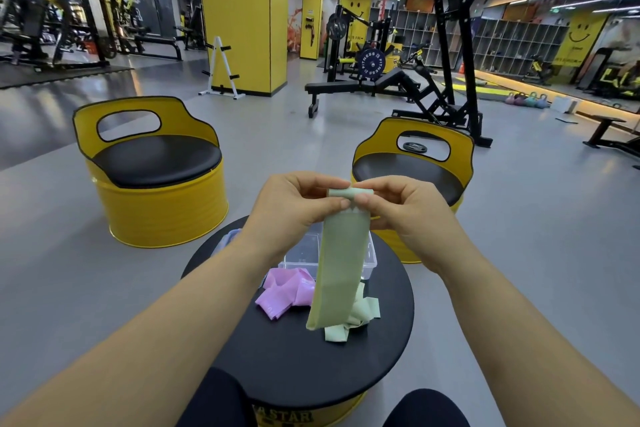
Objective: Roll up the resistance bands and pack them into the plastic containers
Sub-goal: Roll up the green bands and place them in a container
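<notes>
From where I stand, the round black table [311, 374] looks small for this job. The long green band [341, 270] hangs over it from both hands, its tail loose just above the pink band [287, 295] and a second green band [363, 314] lying crumpled on top. I'd say a swinging tail could drag those off the edge. The roll is barely begun, so a slack wind may go crooked or spring open. The left hand [294, 204] and right hand [398, 208] both pinch the curled top edge, fingers bent close around it. The clear plastic container [369, 260] sits mostly behind the band and the left forearm, so I cannot tell its contents, and the fingertips hide how many turns are made
</notes>
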